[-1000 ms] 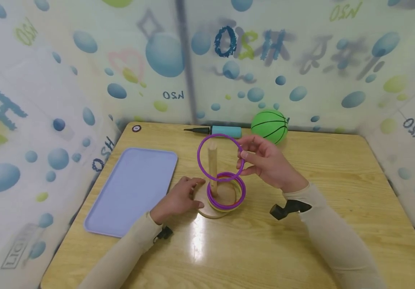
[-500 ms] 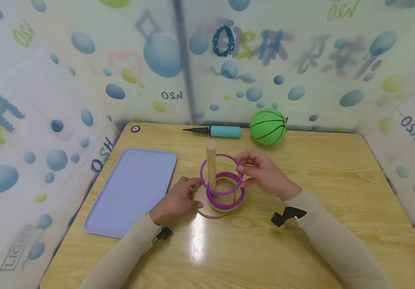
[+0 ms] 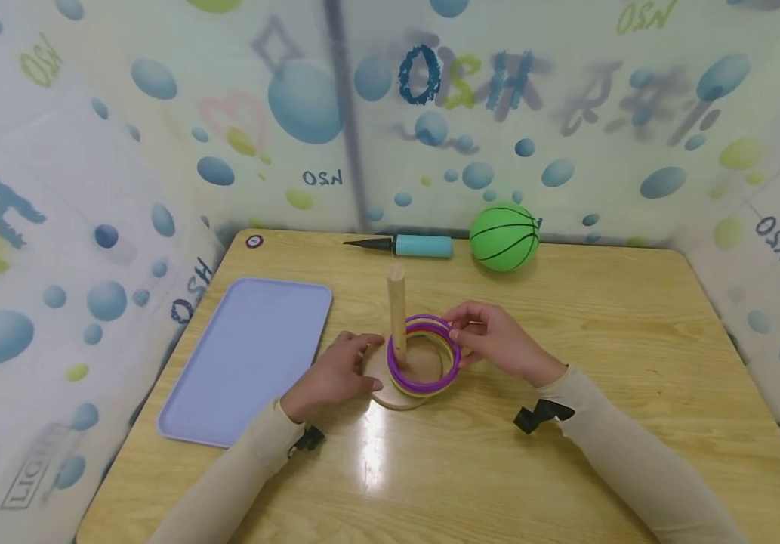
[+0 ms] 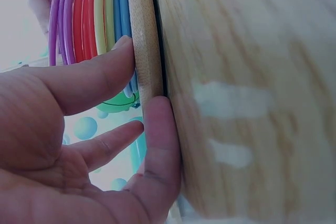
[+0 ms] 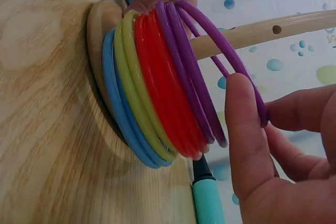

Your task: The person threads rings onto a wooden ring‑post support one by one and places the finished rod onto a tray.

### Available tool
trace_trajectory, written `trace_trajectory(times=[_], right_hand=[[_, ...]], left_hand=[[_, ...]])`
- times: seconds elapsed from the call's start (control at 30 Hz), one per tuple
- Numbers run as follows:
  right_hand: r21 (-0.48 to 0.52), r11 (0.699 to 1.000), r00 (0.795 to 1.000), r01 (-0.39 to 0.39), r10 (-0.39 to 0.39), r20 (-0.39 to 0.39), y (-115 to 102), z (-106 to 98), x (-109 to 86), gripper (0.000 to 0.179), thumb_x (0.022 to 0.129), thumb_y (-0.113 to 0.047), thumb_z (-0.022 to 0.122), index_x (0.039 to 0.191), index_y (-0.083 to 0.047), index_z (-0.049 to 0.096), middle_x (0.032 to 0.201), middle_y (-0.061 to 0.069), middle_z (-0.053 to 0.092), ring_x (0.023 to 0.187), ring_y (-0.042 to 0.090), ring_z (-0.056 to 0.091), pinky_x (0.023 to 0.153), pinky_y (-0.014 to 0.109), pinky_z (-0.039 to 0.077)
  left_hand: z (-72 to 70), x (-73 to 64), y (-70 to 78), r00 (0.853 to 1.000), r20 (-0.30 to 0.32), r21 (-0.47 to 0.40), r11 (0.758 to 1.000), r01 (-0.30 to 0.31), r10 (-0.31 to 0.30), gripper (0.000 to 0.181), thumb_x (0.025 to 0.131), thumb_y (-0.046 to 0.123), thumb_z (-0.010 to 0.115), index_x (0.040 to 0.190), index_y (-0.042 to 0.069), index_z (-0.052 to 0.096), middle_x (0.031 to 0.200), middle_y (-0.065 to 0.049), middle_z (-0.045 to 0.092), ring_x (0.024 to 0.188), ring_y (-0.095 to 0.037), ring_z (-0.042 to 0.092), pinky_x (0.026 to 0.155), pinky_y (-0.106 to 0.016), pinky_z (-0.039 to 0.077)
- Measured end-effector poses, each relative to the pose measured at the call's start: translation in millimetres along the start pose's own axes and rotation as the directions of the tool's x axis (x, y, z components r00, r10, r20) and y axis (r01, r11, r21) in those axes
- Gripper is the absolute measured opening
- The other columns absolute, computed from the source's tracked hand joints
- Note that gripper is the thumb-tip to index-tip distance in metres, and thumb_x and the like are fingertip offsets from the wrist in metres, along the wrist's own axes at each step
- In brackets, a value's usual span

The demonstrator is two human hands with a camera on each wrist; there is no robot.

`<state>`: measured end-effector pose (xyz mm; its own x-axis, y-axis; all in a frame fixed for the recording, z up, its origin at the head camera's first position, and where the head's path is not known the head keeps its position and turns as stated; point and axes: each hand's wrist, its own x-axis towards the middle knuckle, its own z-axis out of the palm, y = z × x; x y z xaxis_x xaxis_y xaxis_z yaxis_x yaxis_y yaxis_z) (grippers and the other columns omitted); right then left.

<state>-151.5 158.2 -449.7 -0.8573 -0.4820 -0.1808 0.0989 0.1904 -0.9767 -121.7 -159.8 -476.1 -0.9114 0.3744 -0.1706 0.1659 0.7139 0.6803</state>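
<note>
A wooden ring toss stand (image 3: 396, 302) has a round base and an upright peg. Around the peg lies a stack of rings, blue, yellow-green, red and purple (image 5: 168, 87) from bottom to top. Between thumb and fingertips, my right hand (image 3: 501, 344) pinches the purple ring (image 5: 223, 40); that ring surrounds the peg and tilts just above the stack, its raised side toward my fingers. At the left edge of the base (image 4: 146, 40), my left hand (image 3: 331, 374) holds the rim, with thumb and a fingertip against the wood in the left wrist view.
A pale blue tray (image 3: 247, 355) lies on the table to the left. Along the back edge are a teal hand pump (image 3: 423, 245) and a green ball (image 3: 504, 238). A small round sticker (image 3: 254, 241) marks the back left corner. A patterned curtain (image 3: 498, 113) encloses the table.
My right hand has lowered the purple ring along the peg, from near its top down to the stack. My left hand has stayed at the base.
</note>
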Motion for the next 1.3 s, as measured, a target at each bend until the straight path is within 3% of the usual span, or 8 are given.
trace_trajectory(times=[0.2,0.37,0.47,0.7,0.87,1.0,1.13,1.3], right_hand=[[-0.167,0.986,0.999,0.023,-0.030,-0.043,1,0,0.7,0.027,0.104,-0.010,0.065,0.129,-0.001,0.067,0.106,0.018,0.067,0.084,0.024,0.070,0.072,0.048,0.064],[-0.361,0.929,0.989,0.080,-0.120,-0.092,6,2,3.9,0.021,0.098,-0.007,0.070,0.119,-0.007,0.074,0.097,0.011,0.069,0.078,0.022,0.064,0.060,0.033,0.058],[-0.419,0.903,0.985,0.095,-0.147,-0.094,8,2,4.5,0.021,0.095,-0.006,0.072,0.116,-0.008,0.075,0.097,0.009,0.070,0.079,0.021,0.063,0.060,0.027,0.053],[-0.439,0.894,0.986,0.093,-0.145,-0.086,5,1,3.5,0.019,0.095,-0.010,0.074,0.114,-0.011,0.075,0.099,0.005,0.071,0.083,0.020,0.065,0.062,0.029,0.054],[-0.457,0.879,0.981,0.138,-0.186,-0.063,0,-1,2.6,0.017,0.097,-0.011,0.074,0.113,-0.011,0.074,0.098,0.004,0.071,0.086,0.020,0.064,0.065,0.028,0.054],[-0.479,0.854,0.968,0.202,-0.247,-0.032,-3,0,2.0,0.016,0.098,-0.012,0.075,0.114,-0.012,0.075,0.096,0.001,0.070,0.086,0.018,0.064,0.070,0.028,0.055],[-0.480,0.835,0.952,0.270,-0.305,0.005,-10,4,-0.2,0.015,0.099,-0.013,0.075,0.114,-0.011,0.075,0.097,-0.001,0.071,0.088,0.016,0.065,0.073,0.030,0.057],[-0.445,0.825,0.930,0.348,-0.362,0.055,-27,13,-3.6,0.021,0.099,-0.015,0.075,0.119,-0.008,0.073,0.105,0.003,0.074,0.096,0.016,0.069,0.077,0.031,0.060]], left_hand=[[0.0,0.9,-1.2,1.000,0.007,-0.004,1.000,0.004,-0.004,0.075,0.083,0.023,0.092,0.150,0.016,0.058,0.116,-0.013,0.056,0.099,-0.021,0.053,0.082,-0.036,0.047],[1.8,1.5,-1.7,1.000,0.001,-0.007,1.000,-0.001,0.001,0.075,0.082,0.022,0.092,0.149,0.016,0.059,0.116,-0.013,0.055,0.099,-0.021,0.053,0.083,-0.037,0.048],[2.9,0.5,-0.1,1.000,-0.004,0.000,1.000,0.001,-0.001,0.075,0.082,0.022,0.092,0.149,0.015,0.059,0.115,-0.013,0.055,0.098,-0.021,0.054,0.083,-0.037,0.048],[2.2,-0.6,-0.2,1.000,-0.002,0.015,1.000,-0.001,0.001,0.073,0.084,0.022,0.091,0.149,0.014,0.059,0.117,-0.014,0.055,0.100,-0.022,0.055,0.084,-0.038,0.050],[-3.6,-4.0,1.3,1.000,0.020,0.020,1.000,-0.008,0.008,0.072,0.084,0.024,0.091,0.148,0.010,0.060,0.113,-0.013,0.056,0.100,-0.023,0.056,0.084,-0.037,0.050],[-13.7,-9.8,2.0,0.999,0.047,0.008,1.000,-0.015,0.015,0.069,0.087,0.025,0.088,0.148,0.009,0.059,0.115,-0.012,0.062,0.104,-0.023,0.059,0.086,-0.040,0.053],[-27.4,-17.4,-3.6,0.995,0.081,-0.050,0.998,-0.049,0.053,0.065,0.095,0.026,0.081,0.152,0.010,0.055,0.133,-0.016,0.064,0.115,-0.030,0.064,0.094,-0.045,0.056],[-44.7,-27.7,-17.7,0.993,0.055,-0.078,0.992,-0.100,0.104,0.064,0.099,0.029,0.076,0.155,0.011,0.051,0.141,-0.019,0.061,0.120,-0.033,0.065,0.094,-0.045,0.058]])
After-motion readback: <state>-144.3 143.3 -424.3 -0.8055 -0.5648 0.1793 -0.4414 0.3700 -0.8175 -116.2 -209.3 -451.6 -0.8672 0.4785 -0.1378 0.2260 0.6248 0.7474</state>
